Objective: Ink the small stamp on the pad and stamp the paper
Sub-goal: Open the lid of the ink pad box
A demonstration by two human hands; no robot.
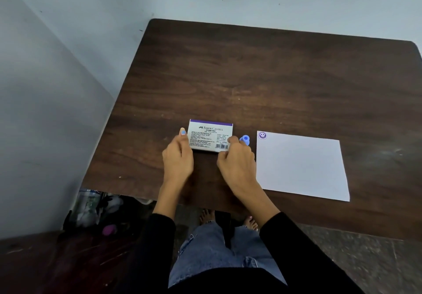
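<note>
On table (pixel 274 76), hands (pixel 179 156) flanking stamp pad (pixel 210 137)

The stamp pad (pixel 210 136) is a flat white box with a purple edge, closed. The small blue stamp (pixel 245 139) stands just right of it. The white paper (pixel 301 168) has one purple smiley (pixel 262 135) in its far left corner.

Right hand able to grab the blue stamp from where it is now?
Probably yes. The small blue stamp stands on the table just past the right hand, between the stamp pad and the paper. Nothing blocks it, though that hand's fingers are on the pad.
</note>
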